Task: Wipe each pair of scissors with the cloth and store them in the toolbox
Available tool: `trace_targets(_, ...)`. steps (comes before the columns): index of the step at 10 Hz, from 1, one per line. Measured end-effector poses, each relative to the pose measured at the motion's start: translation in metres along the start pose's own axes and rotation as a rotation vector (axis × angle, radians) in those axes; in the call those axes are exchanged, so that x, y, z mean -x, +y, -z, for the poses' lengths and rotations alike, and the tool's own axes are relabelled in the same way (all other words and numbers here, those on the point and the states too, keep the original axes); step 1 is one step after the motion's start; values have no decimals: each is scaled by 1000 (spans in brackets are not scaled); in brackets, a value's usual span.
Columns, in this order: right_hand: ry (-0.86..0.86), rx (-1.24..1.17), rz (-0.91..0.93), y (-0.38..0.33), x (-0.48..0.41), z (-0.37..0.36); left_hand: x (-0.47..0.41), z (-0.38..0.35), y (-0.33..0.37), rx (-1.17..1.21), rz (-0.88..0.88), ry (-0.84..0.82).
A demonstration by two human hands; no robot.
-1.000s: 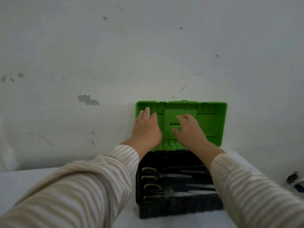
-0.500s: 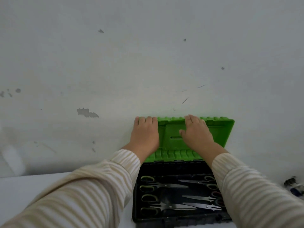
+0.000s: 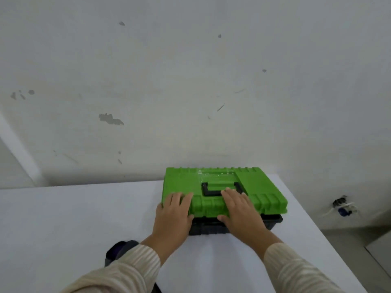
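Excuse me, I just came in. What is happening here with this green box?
A person is pressing both hands flat on the green lid of a toolbox on the white table. The left hand lies at the lid's front left corner, and the right hand lies beside the black handle. The lid is down over the box, so no scissors show.

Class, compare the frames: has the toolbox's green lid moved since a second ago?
Yes. The green lid swung down toward the person, from standing open by the wall to lying over the black base.
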State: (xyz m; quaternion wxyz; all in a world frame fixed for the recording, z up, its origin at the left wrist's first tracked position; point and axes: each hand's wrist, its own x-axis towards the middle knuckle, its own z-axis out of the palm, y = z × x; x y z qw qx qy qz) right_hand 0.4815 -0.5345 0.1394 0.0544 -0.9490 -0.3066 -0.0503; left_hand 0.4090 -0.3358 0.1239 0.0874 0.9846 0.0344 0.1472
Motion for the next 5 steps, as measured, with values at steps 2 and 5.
trace_targets(2, -66, 16, -161, -17, 9, -31, 21, -24, 10, -45, 96, -158)
trace_targets(5, -193, -66, -221, -33, -6, 1, -6, 15, 21, 15, 176, -289)
